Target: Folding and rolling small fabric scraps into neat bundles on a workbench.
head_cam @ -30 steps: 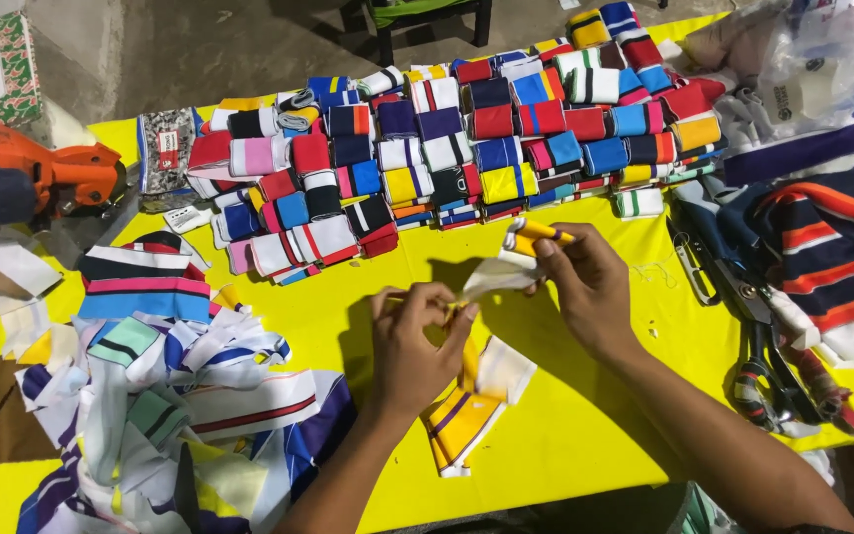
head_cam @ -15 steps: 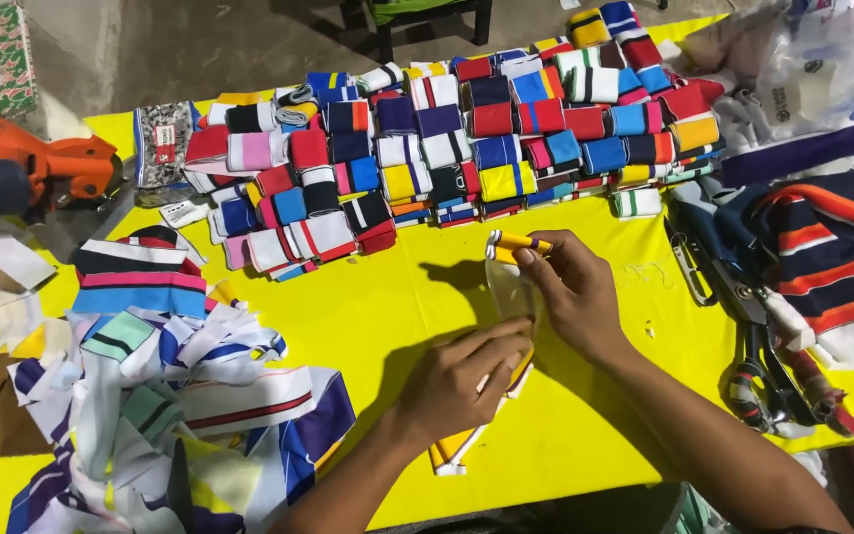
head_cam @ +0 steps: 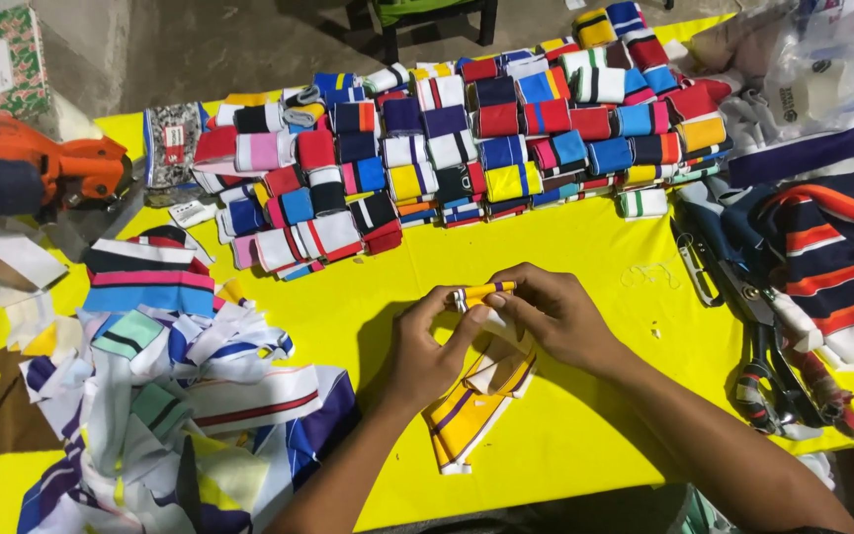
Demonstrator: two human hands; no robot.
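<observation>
Lying at the far left, an orange tool (head_cam: 76, 170) rests by the edge of the yellow surface (head_cam: 585, 247), with a heap of loose striped cloth (head_cam: 180, 396) below it. Near the middle, the left hand (head_cam: 427, 351) and right hand (head_cam: 555, 316) meet, each grip closed on the top end of a yellow striped strip (head_cam: 471, 400) that trails down onto the surface. Rows of folded coloured bands (head_cam: 467, 158) lie behind; scissors (head_cam: 758, 381) sit at right.

Yellow-covered table (head_cam: 585, 247); grey concrete floor (head_cam: 200, 49); dark chair legs (head_cam: 387, 25) beyond.
</observation>
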